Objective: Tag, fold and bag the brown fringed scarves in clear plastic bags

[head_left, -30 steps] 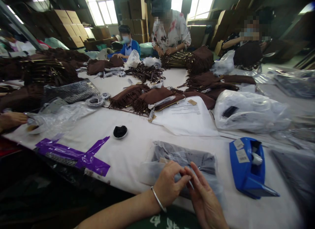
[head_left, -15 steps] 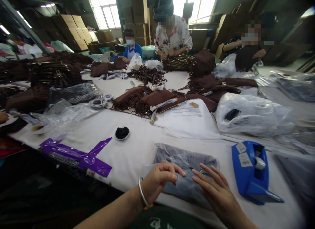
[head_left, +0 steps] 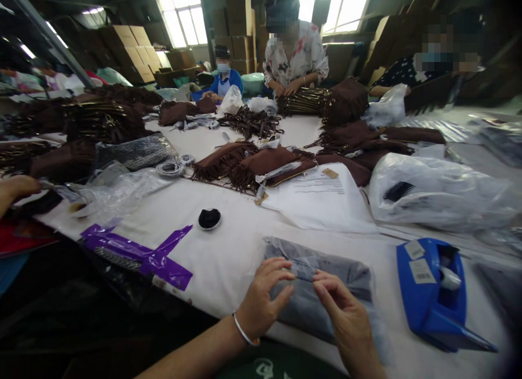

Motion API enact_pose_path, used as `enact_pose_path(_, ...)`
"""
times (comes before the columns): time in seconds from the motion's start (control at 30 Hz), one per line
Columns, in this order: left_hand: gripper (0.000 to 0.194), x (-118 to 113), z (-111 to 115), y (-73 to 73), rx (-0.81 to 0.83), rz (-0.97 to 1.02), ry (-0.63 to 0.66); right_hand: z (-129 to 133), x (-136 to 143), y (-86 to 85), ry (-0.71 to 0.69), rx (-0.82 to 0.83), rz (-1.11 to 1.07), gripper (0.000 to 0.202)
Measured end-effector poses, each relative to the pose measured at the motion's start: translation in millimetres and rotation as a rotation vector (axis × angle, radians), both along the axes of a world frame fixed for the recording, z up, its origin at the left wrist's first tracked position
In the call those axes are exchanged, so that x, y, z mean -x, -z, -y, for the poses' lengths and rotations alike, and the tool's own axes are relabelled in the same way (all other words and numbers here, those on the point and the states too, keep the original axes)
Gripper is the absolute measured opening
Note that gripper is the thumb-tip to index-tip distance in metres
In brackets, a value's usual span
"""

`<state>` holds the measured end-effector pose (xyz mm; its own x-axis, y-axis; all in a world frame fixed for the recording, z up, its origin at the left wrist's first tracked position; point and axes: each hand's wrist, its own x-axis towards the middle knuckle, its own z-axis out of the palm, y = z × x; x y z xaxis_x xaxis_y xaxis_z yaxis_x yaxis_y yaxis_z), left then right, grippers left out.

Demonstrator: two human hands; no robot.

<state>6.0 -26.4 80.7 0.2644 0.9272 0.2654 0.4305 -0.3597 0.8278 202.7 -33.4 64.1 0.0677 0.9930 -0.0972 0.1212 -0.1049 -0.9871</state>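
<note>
Together, both hands are curled over the clear-bagged grey folded garment [head_left: 322, 292] on the white counter [head_left: 228, 248], left hand [head_left: 263, 300] and right hand [head_left: 346, 319] each pinching its plastic in a fingertip grip.

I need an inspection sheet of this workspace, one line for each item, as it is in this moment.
Surface: white table, mostly covered.
Job's things: grey bagged item in clear plastic, flat at the near edge.
Clutter: blue tape dispenser, purple strips, small black dish, printed sheet, brown fringed bags, plastic bags.
Hands: left hand and right hand both pinch the bag's plastic.
Cables: nothing seen.
Surroundings: three people work across the table; cardboard boxes and windows behind; another person's hand at the left.
</note>
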Motion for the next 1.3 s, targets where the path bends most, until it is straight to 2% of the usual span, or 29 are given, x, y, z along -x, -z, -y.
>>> enact_pose_path(0.03, 0.024, 9, -2, 4.6, -0.021, -0.065, -0.055, -5, -1, 0.9, 0.031, -0.010, 0.026, 0.024)
enact_pose_path(0.1, 0.032, 26, -5, 13.3, -0.048, -0.203, -0.122, -15, -1, 0.8, -0.013, -0.014, 0.090, 0.026)
enact_pose_path(0.2, 0.013, 44, -10, 26.4, 0.009, -0.316, -0.179, -29, 6, 0.0, -0.218, -0.003, 0.205, 0.027)
enact_pose_path(0.23, 0.009, 46, -11, 31.2, 0.049, -0.311, -0.204, -34, 9, 0.6, -0.278, -0.008, 0.240, 0.025)
enact_pose_path(0.33, 0.015, 46, -16, 45.9, 0.168, -0.242, -0.282, -45, 24, 7.8, -0.422, -0.066, 0.368, 0.020)
enact_pose_path(0.43, 0.019, 40, -18, 57.1, 0.200, -0.207, -0.328, -54, 38, 20.5, -0.495, -0.153, 0.521, 0.010)
enact_pose_path(0.5, 0.019, 38, -17, 61.2, 0.179, -0.222, -0.336, -58, 45, 28.5, -0.500, -0.184, 0.592, 0.005)
enact_pose_path(0.67, 0.017, 39, -15, 64.7, 0.110, -0.291, -0.309, -57, 52, 37.7, -0.477, -0.220, 0.698, 0.010)
enact_pose_path(0.83, 0.017, 38, -15, 67.1, 0.088, -0.328, -0.313, -70, 55, 44.8, -0.388, -0.225, 0.778, 0.025)
enact_pose_path(1.03, 0.017, 39, -14, 68.6, 0.076, -0.332, -0.326, -96, 50, 48.4, -0.345, -0.269, 0.825, 0.012)
enact_pose_path(1.13, 0.010, 42, -14, 70.1, 0.069, -0.295, -0.336, -83, 39, 44.8, -0.406, -0.356, 0.823, 0.027)
enact_pose_path(1.3, 0.038, 47, -18, 73.0, 0.073, -0.263, -0.300, -31, 13, 42.8, -0.709, -0.571, 0.976, 0.061)
